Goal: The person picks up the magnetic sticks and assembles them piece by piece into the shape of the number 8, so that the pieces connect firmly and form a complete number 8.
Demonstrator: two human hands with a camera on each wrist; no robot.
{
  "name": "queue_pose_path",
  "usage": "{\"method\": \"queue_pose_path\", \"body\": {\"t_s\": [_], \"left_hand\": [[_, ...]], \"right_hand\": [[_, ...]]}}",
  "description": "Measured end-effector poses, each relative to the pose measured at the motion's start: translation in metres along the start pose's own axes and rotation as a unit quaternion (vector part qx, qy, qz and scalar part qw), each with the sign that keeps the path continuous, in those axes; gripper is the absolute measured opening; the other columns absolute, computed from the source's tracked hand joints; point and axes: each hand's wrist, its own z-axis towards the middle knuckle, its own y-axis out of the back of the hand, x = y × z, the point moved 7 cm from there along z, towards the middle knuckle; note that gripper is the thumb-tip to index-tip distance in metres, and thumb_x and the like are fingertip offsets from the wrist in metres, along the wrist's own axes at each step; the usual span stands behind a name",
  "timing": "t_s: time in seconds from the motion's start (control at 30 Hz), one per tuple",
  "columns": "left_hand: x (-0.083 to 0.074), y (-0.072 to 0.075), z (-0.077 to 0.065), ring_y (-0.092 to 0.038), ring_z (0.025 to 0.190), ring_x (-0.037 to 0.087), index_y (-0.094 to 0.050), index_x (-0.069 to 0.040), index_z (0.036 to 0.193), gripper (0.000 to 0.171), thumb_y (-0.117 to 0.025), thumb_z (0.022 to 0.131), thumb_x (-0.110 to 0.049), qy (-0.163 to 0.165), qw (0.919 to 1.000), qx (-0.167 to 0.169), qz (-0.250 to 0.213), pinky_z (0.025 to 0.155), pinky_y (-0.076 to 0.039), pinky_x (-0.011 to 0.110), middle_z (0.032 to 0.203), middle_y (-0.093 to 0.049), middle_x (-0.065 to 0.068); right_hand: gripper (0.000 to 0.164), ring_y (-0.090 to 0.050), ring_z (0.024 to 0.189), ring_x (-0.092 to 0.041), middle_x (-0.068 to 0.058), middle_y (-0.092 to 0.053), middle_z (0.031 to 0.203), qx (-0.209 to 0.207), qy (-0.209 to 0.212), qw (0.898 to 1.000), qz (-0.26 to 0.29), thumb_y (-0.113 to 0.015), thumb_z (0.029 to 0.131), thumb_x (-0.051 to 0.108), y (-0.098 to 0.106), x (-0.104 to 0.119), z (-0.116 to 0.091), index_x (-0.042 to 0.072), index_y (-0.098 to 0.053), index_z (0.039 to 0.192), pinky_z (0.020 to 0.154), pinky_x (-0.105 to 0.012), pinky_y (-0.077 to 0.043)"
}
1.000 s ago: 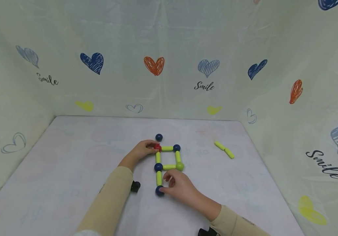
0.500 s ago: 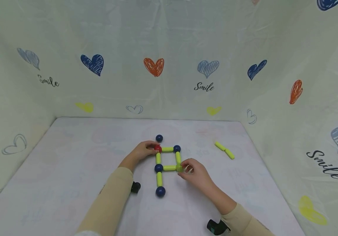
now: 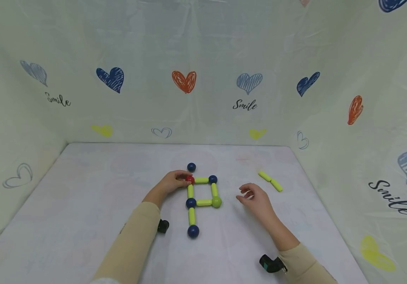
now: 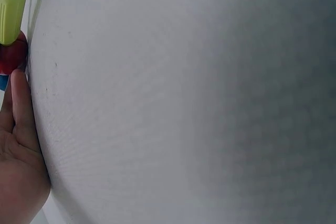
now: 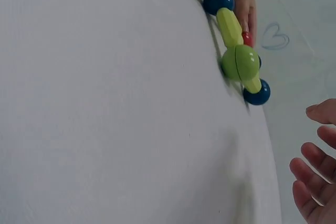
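On the table a figure of yellow-green sticks and balls forms a square with one stick leading toward me. My left hand (image 3: pixel 171 181) pinches the red ball (image 3: pixel 190 180) at the far left corner between thumb and fingers. Blue balls sit at the far right corner (image 3: pixel 212 179), the near left corner (image 3: pixel 191 202) and the near end (image 3: pixel 193 231). A green ball (image 3: pixel 216 202) marks the near right corner. To the right of it hovers my right hand (image 3: pixel 256 199), fingers loosely bent, holding nothing. Its spread fingertips (image 5: pixel 299 171) show in the right wrist view.
A loose blue ball (image 3: pixel 191 167) lies just beyond the red one. Two yellow-green sticks (image 3: pixel 270 180), end to end, lie farther right. Behind the table (image 3: pixel 93 185) hangs a pale cloth (image 3: pixel 217 39) printed with hearts. Black wrist cameras (image 3: pixel 271 263) ride below both forearms.
My right hand has moved from the near blue ball past the green ball, then away to the right, toward the loose sticks. My left hand has stayed on the red ball.
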Motion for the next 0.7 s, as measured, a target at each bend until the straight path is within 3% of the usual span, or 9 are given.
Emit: {"method": "queue_pose_path", "body": {"t_s": [0.2,0.4,0.7], "left_hand": [[0.002,0.0,0.001,-0.052,0.108,0.025,-0.067,-0.017,0.124,0.036,-0.073,0.088,-0.015,-0.002,1.0,-0.001,-0.002,0.098,-0.044,0.042,0.129,-0.059,0.007],[0.004,0.0,0.002,-0.053,0.108,0.025,-0.068,-0.017,0.123,0.036,-0.074,0.088,-0.016,-0.001,1.0,0.0,-0.003,0.098,-0.044,0.041,0.127,-0.059,0.007],[0.003,0.0,0.003,-0.053,0.107,0.025,-0.068,-0.018,0.123,0.036,-0.074,0.087,-0.017,0.0,1.0,0.001,-0.003,0.097,-0.044,0.041,0.128,-0.059,0.007]], "right_hand": [[0.027,-0.059,0.086,-0.022,-0.01,-0.066,0.099,-0.027,-0.026,0.999,0.006,-0.076,0.084,0.011,0.017,-0.024,0.004,0.001,-0.066,0.107,0.072,-0.029,-0.049],[0.029,-0.058,0.088,-0.024,-0.012,-0.065,0.101,-0.027,-0.064,0.998,0.006,-0.074,0.086,0.014,0.026,-0.045,0.004,0.001,-0.065,0.11,0.07,-0.029,-0.048],[0.031,-0.057,0.094,-0.029,-0.015,-0.064,0.105,-0.044,-0.087,0.995,-0.01,-0.072,0.088,0.014,0.045,-0.064,0.01,-0.001,-0.063,0.114,0.071,-0.032,-0.048]]}}
